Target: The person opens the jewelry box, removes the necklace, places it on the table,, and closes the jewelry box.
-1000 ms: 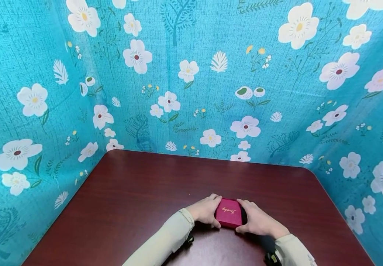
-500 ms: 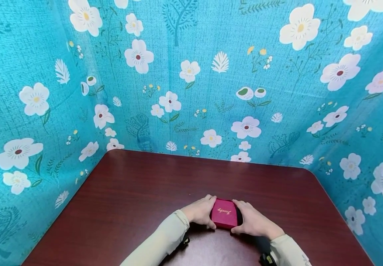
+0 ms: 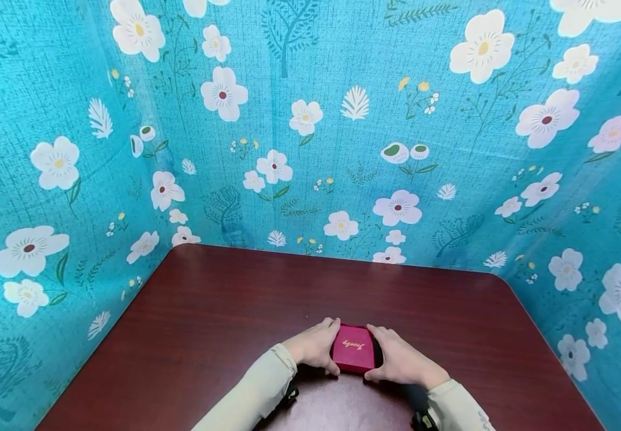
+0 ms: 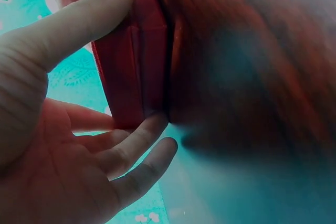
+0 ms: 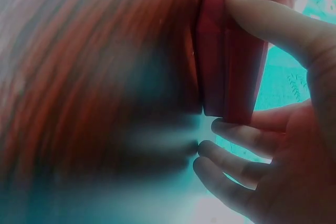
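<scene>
Left hand [image 3: 313,346] and right hand [image 3: 404,360], fingers [image 4: 151,167] partly spread, gripping a red box [image 3: 354,353] from opposite sides; its underside is hidden.

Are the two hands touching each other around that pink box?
Apart. The head view shows the left hand on one side of the pink box and the right hand on the other, with the box plainly between them.

Gold-lettered crimson box [image 3: 355,354], reddish-brown wood-grained table [image 3: 224,311], cream sleeves [image 3: 256,386], turquoise cloth [image 3: 310,167] with white flowers [image 3: 224,94].
</scene>
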{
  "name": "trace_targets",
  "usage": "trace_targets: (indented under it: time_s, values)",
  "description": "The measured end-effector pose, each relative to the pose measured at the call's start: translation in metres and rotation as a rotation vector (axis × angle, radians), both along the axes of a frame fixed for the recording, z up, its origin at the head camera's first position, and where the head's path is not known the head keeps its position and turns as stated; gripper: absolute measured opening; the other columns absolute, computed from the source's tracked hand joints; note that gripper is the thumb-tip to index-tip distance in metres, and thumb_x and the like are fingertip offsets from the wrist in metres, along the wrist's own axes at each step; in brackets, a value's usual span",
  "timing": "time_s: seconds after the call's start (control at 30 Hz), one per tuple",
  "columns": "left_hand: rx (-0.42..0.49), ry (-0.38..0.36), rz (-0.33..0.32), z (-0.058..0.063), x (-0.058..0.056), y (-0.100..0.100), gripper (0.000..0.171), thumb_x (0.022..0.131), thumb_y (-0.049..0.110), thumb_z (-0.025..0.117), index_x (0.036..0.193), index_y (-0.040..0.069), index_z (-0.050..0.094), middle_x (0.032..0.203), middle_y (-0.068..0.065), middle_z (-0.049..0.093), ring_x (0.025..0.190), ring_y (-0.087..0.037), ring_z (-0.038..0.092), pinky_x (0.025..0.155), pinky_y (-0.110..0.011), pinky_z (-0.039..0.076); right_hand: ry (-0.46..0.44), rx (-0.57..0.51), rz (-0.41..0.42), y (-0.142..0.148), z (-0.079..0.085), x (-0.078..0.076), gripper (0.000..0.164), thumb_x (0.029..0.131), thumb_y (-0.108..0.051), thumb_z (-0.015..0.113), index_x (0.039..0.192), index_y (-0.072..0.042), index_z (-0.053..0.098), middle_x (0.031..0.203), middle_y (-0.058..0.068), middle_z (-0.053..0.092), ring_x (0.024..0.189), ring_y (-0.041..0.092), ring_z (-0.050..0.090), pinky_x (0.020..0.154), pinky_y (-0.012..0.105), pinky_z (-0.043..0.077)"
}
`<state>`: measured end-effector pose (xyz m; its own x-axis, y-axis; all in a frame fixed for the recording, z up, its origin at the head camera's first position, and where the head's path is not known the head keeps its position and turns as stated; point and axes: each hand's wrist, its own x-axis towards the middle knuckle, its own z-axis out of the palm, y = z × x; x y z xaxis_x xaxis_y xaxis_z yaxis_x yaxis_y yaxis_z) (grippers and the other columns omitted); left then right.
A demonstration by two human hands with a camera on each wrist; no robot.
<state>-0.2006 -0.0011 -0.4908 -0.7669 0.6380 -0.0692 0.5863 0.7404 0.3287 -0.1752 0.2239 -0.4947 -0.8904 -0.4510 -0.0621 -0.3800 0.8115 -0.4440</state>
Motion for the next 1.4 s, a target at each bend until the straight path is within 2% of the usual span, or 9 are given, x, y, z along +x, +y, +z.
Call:
trace_targets:
  time_s: [0.27,0.6,0.9,1.07,1.23,1.4]
  values:
    - [0.0,-0.003,0.004,0.0,0.003,-0.013,0.107,0.059,0.039,0.089,0.14,-0.006,0.035,0.129,-0.012,0.045,0.113,-0.017,0.051,0.096,-0.023,0.038,0.026,0.003,0.035,-0.012,0.0,0.001,0.101,0.065,-0.048,0.082,0.138,0.006,0.037,0.124,0.016,0.05,0.111,0.028,0.047,0.089,0.047,0.045]
    - [0.045,-0.03,0.03,-0.001,0.005,-0.024,0.108,0.058,0.034,0.09,0.141,-0.006,0.034,0.131,-0.012,0.043,0.113,-0.019,0.051,0.097,-0.025,0.039,0.019,-0.002,0.04,-0.023,0.001,0.002,0.102,0.065,-0.049,0.081,0.139,0.005,0.036,0.128,0.018,0.048,0.115,0.03,0.045,0.09,0.048,0.044]
    - [0.12,-0.063,0.04,-0.005,0.009,-0.035,0.107,0.058,0.03,0.091,0.141,-0.007,0.033,0.131,-0.012,0.042,0.116,-0.019,0.049,0.099,-0.027,0.037,0.012,-0.016,0.045,-0.031,-0.002,0.003,0.106,0.065,-0.048,0.082,0.142,0.005,0.032,0.132,0.019,0.046,0.116,0.03,0.045,0.091,0.047,0.044]
    - [0.184,-0.091,0.035,-0.006,0.011,-0.042,0.107,0.058,0.027,0.09,0.14,-0.01,0.031,0.133,-0.014,0.041,0.12,-0.024,0.047,0.101,-0.03,0.036,0.014,-0.007,0.051,-0.036,-0.003,0.002,0.107,0.064,-0.048,0.082,0.143,0.003,0.031,0.134,0.017,0.046,0.116,0.029,0.045,0.092,0.046,0.043]
    - [0.216,-0.116,0.06,-0.01,0.013,-0.048,0.111,0.058,0.027,0.089,0.141,-0.011,0.026,0.135,-0.017,0.041,0.126,-0.028,0.042,0.104,-0.032,0.033,0.027,-0.003,0.064,-0.04,-0.003,0.002,0.106,0.063,-0.046,0.083,0.141,0.004,0.033,0.131,0.019,0.047,0.118,0.033,0.045,0.093,0.049,0.042]
    - [0.233,-0.133,0.075,-0.012,0.013,-0.053,0.111,0.058,0.027,0.089,0.141,-0.012,0.026,0.134,-0.019,0.042,0.124,-0.028,0.043,0.103,-0.034,0.034,0.05,0.014,0.082,-0.045,-0.003,0.0,0.105,0.062,-0.047,0.083,0.14,0.003,0.035,0.127,0.017,0.049,0.115,0.033,0.046,0.092,0.049,0.043]
